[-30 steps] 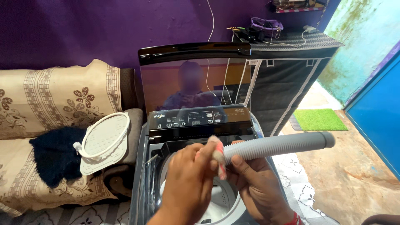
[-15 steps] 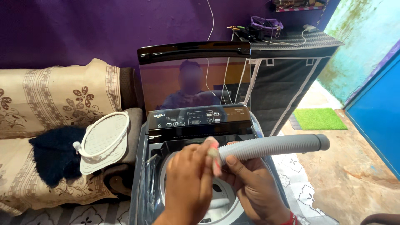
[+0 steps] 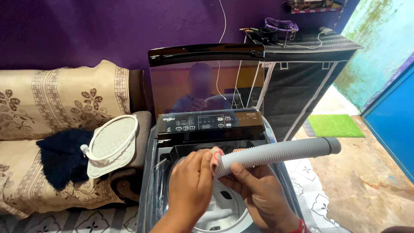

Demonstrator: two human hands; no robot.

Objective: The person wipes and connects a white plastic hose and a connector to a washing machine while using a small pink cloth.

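1. Far left of the washing machine [image 3: 207,129]: a sofa with beige flowered covers [image 3: 51,99]. On it lie a dark blue fuzzy cloth [image 3: 60,157] and, touching that cloth, a flat white oval plastic panel [image 3: 113,144].
2. The washing machine is a top-loader; its dark glass lid [image 3: 206,80] stands upright and the white drum [image 3: 224,207] is exposed.
3. The dark control panel at the rear of the machine carries a small white logo at its left end, then a row of pale buttons and a display; too small to read.
4. Left hand [image 3: 189,185], over the machine's opening: fingers curled shut around the near end of the grey ribbed hose [image 3: 276,153].
5. Right hand [image 3: 254,194], just beside the left: gripping the same hose from below, near its end.
6. The hose is held free above the drum and slants up to the right of the machine; its far cuff hangs in the air. Judging from this, neither end is joined to anything yet.
7. Right of the machine: a dark fabric wardrobe [image 3: 297,77] with cables on top, then a green mat [image 3: 336,125] on the floor and a blue door [image 3: 392,125].
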